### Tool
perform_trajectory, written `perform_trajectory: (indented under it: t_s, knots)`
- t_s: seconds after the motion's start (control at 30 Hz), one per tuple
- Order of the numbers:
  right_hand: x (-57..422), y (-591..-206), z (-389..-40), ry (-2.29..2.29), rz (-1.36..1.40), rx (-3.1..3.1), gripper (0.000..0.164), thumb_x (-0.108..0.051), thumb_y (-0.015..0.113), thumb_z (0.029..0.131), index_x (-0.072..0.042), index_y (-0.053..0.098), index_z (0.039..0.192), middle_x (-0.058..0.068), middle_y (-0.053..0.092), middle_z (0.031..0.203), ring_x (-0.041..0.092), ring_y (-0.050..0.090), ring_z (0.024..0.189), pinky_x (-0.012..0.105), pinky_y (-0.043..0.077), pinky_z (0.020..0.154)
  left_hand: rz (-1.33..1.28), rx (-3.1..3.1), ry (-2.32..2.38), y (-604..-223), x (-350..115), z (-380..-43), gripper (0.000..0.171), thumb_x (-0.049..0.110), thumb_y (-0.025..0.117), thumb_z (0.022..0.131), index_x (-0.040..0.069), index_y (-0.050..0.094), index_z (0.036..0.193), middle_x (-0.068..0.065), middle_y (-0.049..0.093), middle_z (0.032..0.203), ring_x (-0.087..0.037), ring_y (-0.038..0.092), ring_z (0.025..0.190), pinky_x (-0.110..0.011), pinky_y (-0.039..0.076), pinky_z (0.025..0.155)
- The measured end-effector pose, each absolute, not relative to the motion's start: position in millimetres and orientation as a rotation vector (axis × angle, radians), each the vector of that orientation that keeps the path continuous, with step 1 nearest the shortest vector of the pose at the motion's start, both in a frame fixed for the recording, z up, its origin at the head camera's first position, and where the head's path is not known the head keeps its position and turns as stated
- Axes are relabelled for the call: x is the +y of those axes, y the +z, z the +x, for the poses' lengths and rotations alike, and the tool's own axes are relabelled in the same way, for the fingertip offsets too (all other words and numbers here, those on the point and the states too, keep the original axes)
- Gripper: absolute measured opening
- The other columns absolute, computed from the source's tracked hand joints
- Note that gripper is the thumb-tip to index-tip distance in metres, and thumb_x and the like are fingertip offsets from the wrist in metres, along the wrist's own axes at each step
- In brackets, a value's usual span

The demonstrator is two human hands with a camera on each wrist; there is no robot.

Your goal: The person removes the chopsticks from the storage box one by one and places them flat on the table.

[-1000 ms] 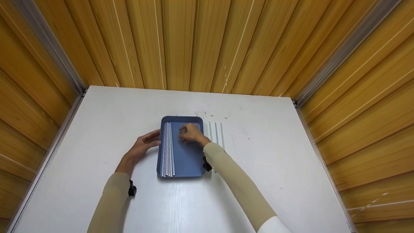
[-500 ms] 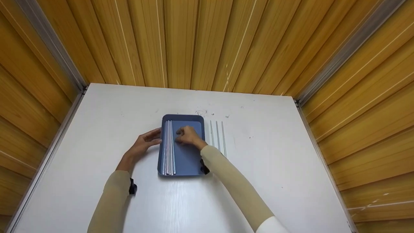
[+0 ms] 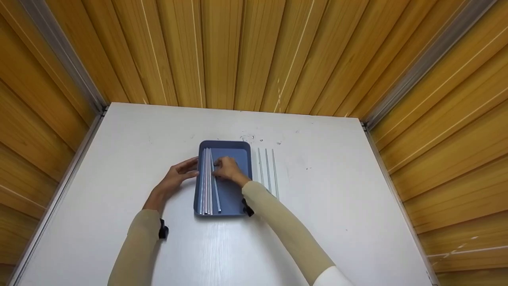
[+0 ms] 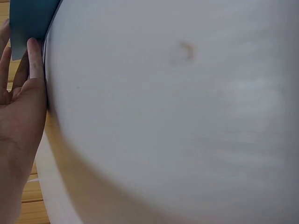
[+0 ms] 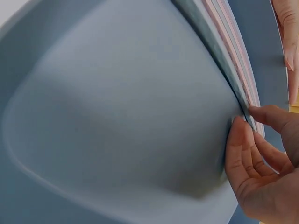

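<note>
Several thin straws [image 3: 207, 182] lie lengthwise along the left side of a blue rectangular tray [image 3: 232, 200]. My right hand [image 3: 228, 169] reaches into the tray and pinches the rightmost straw [image 3: 217, 194] between thumb and fingers. That straw slants, its near end standing apart from the bundle. In the right wrist view the held straw [image 5: 212, 49] looks grey-green, beside pink and pale ones. My left hand [image 3: 173, 180] rests its extended fingers and thumb against the tray's left outer wall. In the left wrist view the thumb [image 4: 35, 58] touches the blue wall [image 4: 30, 21].
On the white table [image 3: 317, 198], three pale straws [image 3: 267, 169] lie side by side just right of the tray, their near ends partly behind my right sleeve [image 3: 285, 222]. Wood-patterned panels [image 3: 218, 55] enclose the table at the back and sides.
My right hand has moved left across the tray to the straws and now pinches the rightmost one, whose near end has swung right. The left hand has stayed at the tray's side.
</note>
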State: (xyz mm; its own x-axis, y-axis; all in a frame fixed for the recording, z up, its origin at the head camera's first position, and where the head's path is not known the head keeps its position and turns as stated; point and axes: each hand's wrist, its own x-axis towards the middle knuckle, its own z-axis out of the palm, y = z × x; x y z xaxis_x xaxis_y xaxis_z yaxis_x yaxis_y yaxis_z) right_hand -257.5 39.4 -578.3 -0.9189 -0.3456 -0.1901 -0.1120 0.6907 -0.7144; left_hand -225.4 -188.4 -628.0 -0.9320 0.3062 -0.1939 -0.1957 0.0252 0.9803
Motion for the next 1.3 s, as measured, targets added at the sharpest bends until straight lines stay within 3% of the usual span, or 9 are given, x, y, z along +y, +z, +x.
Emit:
perform_trajectory:
  t_s: [0.13, 0.4, 0.5, 0.77, 0.9, 1.13, 1.3]
  knots:
    - [40.6, -575.7, -257.0, -1.028, -0.338, 2.603, 0.039, -0.004, 0.078, 0.084, 0.007, 0.070, 0.121, 0.022, 0.075, 0.110, 0.030, 0.075, 0.088, 0.029, 0.063, 0.070, 0.119, 1.966, 1.963, -626.6, -188.5, -225.1, 0.068, 0.016, 0.073, 0.096, 0.012, 0.042, 0.156, -0.014, 0.044, 0.161, -0.031, 0.038, 0.152, -0.046, 0.031, 0.125]
    - [44.2, -574.9, -252.1, -0.899, -0.390, 2.709, 0.038, -0.008, 0.083, 0.081, 0.005, 0.073, 0.115, 0.019, 0.075, 0.114, 0.030, 0.072, 0.106, 0.038, 0.060, 0.092, 0.175, 1.997, 1.960, -628.8, -190.3, -225.3, 0.068, 0.016, 0.072, 0.096, 0.010, 0.041, 0.157, -0.017, 0.045, 0.159, -0.032, 0.042, 0.149, -0.021, 0.043, 0.110]
    - [47.0, -577.6, -249.9, -0.925, -0.425, 2.739, 0.033, -0.007, 0.084, 0.080, 0.006, 0.075, 0.109, 0.020, 0.077, 0.108, 0.032, 0.073, 0.102, 0.040, 0.061, 0.089, 0.159, 2.010, 1.954, -628.7, -189.9, -225.4, 0.068, 0.016, 0.073, 0.095, 0.010, 0.042, 0.156, -0.017, 0.046, 0.159, -0.031, 0.043, 0.148, -0.021, 0.043, 0.109]
    - [59.9, -580.0, -246.5, -0.979, -0.425, 2.760, 0.020, -0.002, 0.077, 0.083, 0.004, 0.077, 0.102, 0.017, 0.077, 0.093, 0.022, 0.070, 0.079, 0.027, 0.057, 0.069, 0.125, 1.994, 1.969, -628.6, -188.7, -225.5, 0.068, 0.016, 0.075, 0.094, 0.012, 0.046, 0.155, -0.016, 0.049, 0.156, -0.023, 0.050, 0.142, -0.018, 0.047, 0.105]
    - [67.0, -578.4, -245.2, -0.992, -0.417, 2.763, 0.020, -0.004, 0.075, 0.084, 0.002, 0.077, 0.102, 0.016, 0.078, 0.095, 0.022, 0.072, 0.083, 0.030, 0.059, 0.072, 0.137, 1.966, 1.988, -629.9, -188.6, -225.3, 0.067, 0.013, 0.075, 0.094, 0.012, 0.046, 0.154, -0.014, 0.050, 0.156, -0.020, 0.051, 0.141, -0.015, 0.046, 0.105]
    - [74.1, -571.0, -245.6, -1.081, -0.481, 2.734, 0.021, -0.001, 0.073, 0.086, 0.004, 0.076, 0.106, 0.019, 0.078, 0.096, 0.028, 0.076, 0.087, 0.033, 0.062, 0.072, 0.151, 1.970, 1.980, -627.9, -189.1, -224.3, 0.067, 0.015, 0.074, 0.095, 0.012, 0.044, 0.155, -0.015, 0.049, 0.157, -0.027, 0.047, 0.145, -0.016, 0.046, 0.106]
    - [76.8, -563.8, -246.5, -1.126, -0.573, 2.720, 0.021, -0.001, 0.073, 0.088, 0.006, 0.076, 0.108, 0.021, 0.078, 0.094, 0.030, 0.076, 0.085, 0.028, 0.059, 0.068, 0.154, 1.950, 1.996, -627.9, -189.2, -224.2, 0.068, 0.013, 0.073, 0.095, 0.011, 0.043, 0.156, -0.016, 0.048, 0.158, -0.029, 0.045, 0.147, -0.016, 0.047, 0.105]
